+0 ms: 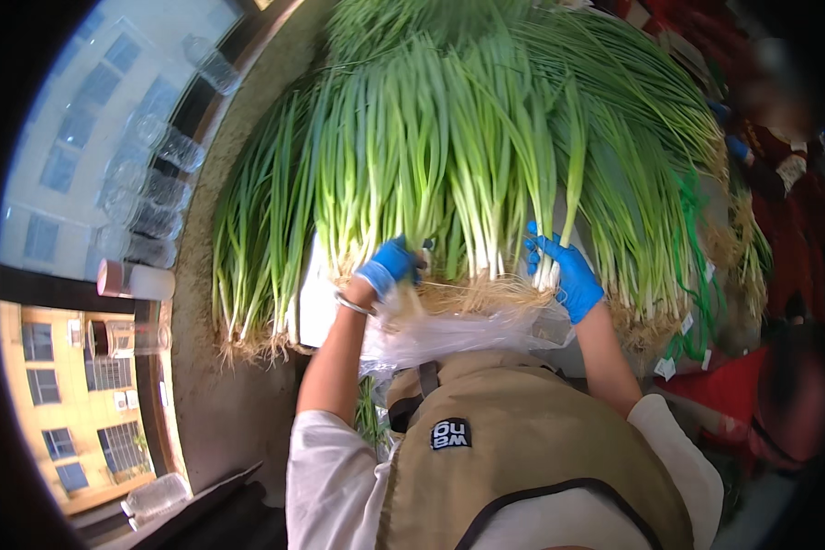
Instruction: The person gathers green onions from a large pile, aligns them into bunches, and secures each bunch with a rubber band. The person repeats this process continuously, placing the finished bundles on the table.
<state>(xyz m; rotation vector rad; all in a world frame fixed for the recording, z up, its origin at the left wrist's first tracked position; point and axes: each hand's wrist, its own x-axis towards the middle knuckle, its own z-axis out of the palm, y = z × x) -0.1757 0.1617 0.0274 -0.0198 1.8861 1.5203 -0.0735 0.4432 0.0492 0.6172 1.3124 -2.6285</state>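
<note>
A broad heap of green onions point(412, 144) lies before me, leaves pointing away and roots towards my apron. My right hand point(569, 275), in a blue glove, has its fingers around the white stems of a few green onions point(546, 258). My left hand point(390, 265), gloved in blue and blurred, is over the root ends at the heap's near edge; whether it grips any stalks cannot be made out. Pale roots point(481, 292) spread between both hands. Clear plastic sheeting point(460, 337) lies under the roots, close to my apron.
Glass jars point(158, 189) and a pink-lidded container point(137, 280) line the window sill at left. Green ties with white tags point(691, 275) hang over the right side of the heap. Beyond them, a person in dark red point(777, 165) wears blue gloves. A red object point(729, 392) is at lower right.
</note>
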